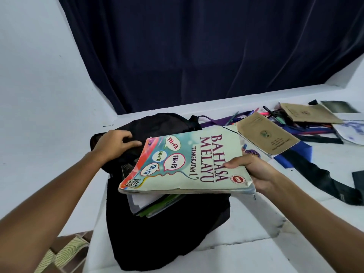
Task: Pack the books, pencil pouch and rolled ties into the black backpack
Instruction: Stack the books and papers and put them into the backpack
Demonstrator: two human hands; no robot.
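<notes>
The black backpack (165,229) lies on the white ledge, its mouth open toward the far side. My left hand (115,143) grips the backpack's upper flap and holds it back. My right hand (251,172) holds a stack of books (183,164) over the opening; the top one is a pale green "Bahasa Melayu" textbook, with white and green books under it. A brown exercise book (267,133) lies just right of the stack. Dark ties (319,174) lie unrolled on the ledge to the right. I cannot pick out a pencil pouch.
Loose pens (275,115), a second brown exercise book (309,113) and scribbled paper (350,131) clutter the far right of the white ledge (256,223). A dark curtain (197,56) hangs behind. A woven mat (65,251) shows on the floor at lower left.
</notes>
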